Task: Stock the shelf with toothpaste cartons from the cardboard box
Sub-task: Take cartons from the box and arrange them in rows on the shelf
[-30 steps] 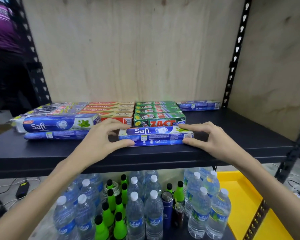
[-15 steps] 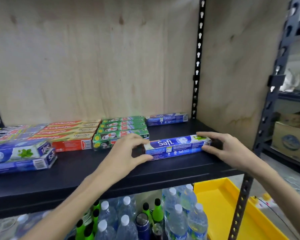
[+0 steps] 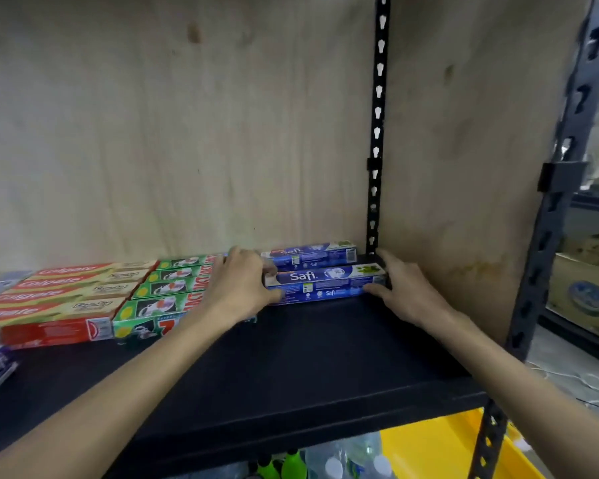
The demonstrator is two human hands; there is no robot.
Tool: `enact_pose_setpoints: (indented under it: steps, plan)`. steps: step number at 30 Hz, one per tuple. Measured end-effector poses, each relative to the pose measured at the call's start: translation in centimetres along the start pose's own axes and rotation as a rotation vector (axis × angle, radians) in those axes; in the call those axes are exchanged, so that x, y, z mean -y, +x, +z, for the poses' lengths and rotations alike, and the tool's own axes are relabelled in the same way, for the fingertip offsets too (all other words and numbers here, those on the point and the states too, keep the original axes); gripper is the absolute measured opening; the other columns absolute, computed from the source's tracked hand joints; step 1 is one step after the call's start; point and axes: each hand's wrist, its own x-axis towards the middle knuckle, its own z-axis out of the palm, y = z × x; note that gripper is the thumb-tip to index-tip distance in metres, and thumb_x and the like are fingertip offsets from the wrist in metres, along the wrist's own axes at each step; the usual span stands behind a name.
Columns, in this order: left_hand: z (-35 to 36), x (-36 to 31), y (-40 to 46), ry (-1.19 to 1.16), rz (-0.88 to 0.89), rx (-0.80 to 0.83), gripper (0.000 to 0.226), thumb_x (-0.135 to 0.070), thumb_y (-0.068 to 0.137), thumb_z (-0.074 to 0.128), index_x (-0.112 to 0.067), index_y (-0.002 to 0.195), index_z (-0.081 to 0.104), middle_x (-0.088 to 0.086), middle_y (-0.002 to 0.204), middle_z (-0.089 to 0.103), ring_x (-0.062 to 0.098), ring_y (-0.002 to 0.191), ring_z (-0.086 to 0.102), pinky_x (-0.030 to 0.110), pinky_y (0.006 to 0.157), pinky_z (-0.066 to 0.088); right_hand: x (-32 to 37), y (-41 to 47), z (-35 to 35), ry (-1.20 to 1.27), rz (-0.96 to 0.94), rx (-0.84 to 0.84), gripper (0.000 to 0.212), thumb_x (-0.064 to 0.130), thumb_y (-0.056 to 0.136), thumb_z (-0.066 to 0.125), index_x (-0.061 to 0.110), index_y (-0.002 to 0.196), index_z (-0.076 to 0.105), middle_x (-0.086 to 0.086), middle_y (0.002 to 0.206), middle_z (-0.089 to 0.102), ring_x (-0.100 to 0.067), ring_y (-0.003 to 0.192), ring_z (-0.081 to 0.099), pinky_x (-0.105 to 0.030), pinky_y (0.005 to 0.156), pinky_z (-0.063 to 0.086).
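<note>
Hands bracket the blue Safi carton (image 3: pixel 325 284) end to end: the left hand (image 3: pixel 246 288) is curled closed on its left end, the right hand (image 3: pixel 407 293) pressed closed on its right end, thumb low on the front face. Between them the carton lies flat on the black shelf (image 3: pixel 308 368), deep toward the back. Just beyond the grip sits a second Safi carton (image 3: pixel 310 255), close behind (a sliver of gap may remain, hard to tell). Outside the left hand lie the green cartons (image 3: pixel 173 288), then the red Colgate cartons (image 3: pixel 66 295); outside the right hand, the plywood side panel (image 3: pixel 464 167). To finish well, I judge, push evenly from both ends so the carton stays square and seats parallel against its neighbour.
</note>
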Motion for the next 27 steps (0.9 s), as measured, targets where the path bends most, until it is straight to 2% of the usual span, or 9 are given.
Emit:
enact_pose_setpoints:
  steps: [2, 4, 7, 11, 14, 19, 21, 27]
  plan:
    - [0.4, 0.7, 1.7, -0.048, -0.060, 0.023, 0.044, -0.051, 0.075, 0.080, -0.028, 0.111, 0.074, -0.004, 0.110, 0.071, 0.021, 0.115, 0.053, 0.038, 0.094, 0.037, 0.1, 1.4, 0.4, -0.015, -0.051, 0.010, 0.068, 0.029, 0.094, 0.070, 0.020, 0.153, 0.038, -0.014, 0.130, 0.063, -0.028, 0.114, 0.061, -0.033, 0.098, 0.048]
    - [0.8, 1.6, 3.2, -0.104, -0.101, 0.042, 0.047, -0.054, 0.069, 0.085, -0.028, 0.107, 0.074, -0.009, 0.106, 0.071, 0.018, 0.112, 0.056, 0.037, 0.091, 0.034, -0.1, 2.7, 0.8, 0.010, -0.095, 0.010, 0.068, 0.030, 0.093, 0.072, 0.029, 0.153, 0.038, -0.010, 0.128, 0.066, -0.025, 0.111, 0.063, -0.034, 0.099, 0.050]
    - [1.4, 2.5, 4.8, -0.185, -0.140, 0.043, 0.052, -0.055, 0.061, 0.090, -0.028, 0.101, 0.074, -0.014, 0.099, 0.071, 0.013, 0.101, 0.061, 0.037, 0.095, 0.041, -0.6, 4.3, 1.4, 0.046, -0.116, 0.031, 0.067, 0.035, 0.092, 0.072, 0.038, 0.151, 0.039, -0.007, 0.127, 0.065, -0.021, 0.109, 0.062, -0.037, 0.100, 0.051]
    - [2.4, 3.2, 5.8, -0.255, -0.166, 0.020, 0.051, -0.050, 0.058, 0.093, -0.026, 0.099, 0.074, -0.011, 0.098, 0.072, 0.015, 0.098, 0.065, 0.040, 0.097, 0.049, -0.7, 6.1, 2.5, 0.015, -0.129, 0.020, 0.060, 0.033, 0.095, 0.069, 0.029, 0.149, 0.044, -0.010, 0.127, 0.063, -0.023, 0.109, 0.060, -0.032, 0.097, 0.049]
    - [3.1, 3.6, 6.1, -0.283, -0.158, -0.020, 0.049, -0.050, 0.058, 0.093, -0.026, 0.096, 0.074, -0.011, 0.095, 0.073, 0.016, 0.096, 0.066, 0.041, 0.095, 0.050, -0.8, 6.6, 3.3, -0.023, -0.086, 0.001, 0.060, 0.034, 0.099, 0.063, 0.031, 0.153, 0.037, -0.018, 0.129, 0.054, -0.032, 0.117, 0.054, -0.035, 0.101, 0.045]
    - [3.4, 4.0, 5.9, -0.328, -0.165, -0.046, 0.051, -0.051, 0.055, 0.094, -0.027, 0.094, 0.072, -0.013, 0.091, 0.072, 0.016, 0.091, 0.067, 0.042, 0.092, 0.051, -1.2, 6.8, 3.7, -0.014, -0.075, -0.012, 0.062, 0.036, 0.098, 0.063, 0.032, 0.153, 0.034, -0.017, 0.129, 0.054, -0.031, 0.118, 0.052, -0.034, 0.098, 0.042]
    - [3.3, 3.9, 5.8, -0.320, -0.160, -0.055, 0.052, -0.051, 0.056, 0.094, -0.029, 0.096, 0.070, -0.014, 0.093, 0.072, 0.016, 0.093, 0.067, 0.042, 0.093, 0.050, -1.6, 6.9, 3.8, 0.016, -0.055, -0.016, 0.065, 0.039, 0.096, 0.066, 0.031, 0.151, 0.032, -0.014, 0.134, 0.054, -0.029, 0.119, 0.053, -0.034, 0.096, 0.043]
    - [2.4, 4.0, 5.5, -0.266, -0.133, -0.011, 0.056, -0.058, 0.060, 0.089, -0.032, 0.104, 0.067, -0.017, 0.101, 0.072, 0.013, 0.100, 0.065, 0.040, 0.100, 0.044, -1.6, 6.7, 3.9, 0.053, -0.014, -0.028, 0.084, 0.046, 0.090, 0.071, 0.030, 0.156, 0.021, -0.015, 0.140, 0.050, -0.029, 0.121, 0.054, -0.039, 0.104, 0.046]
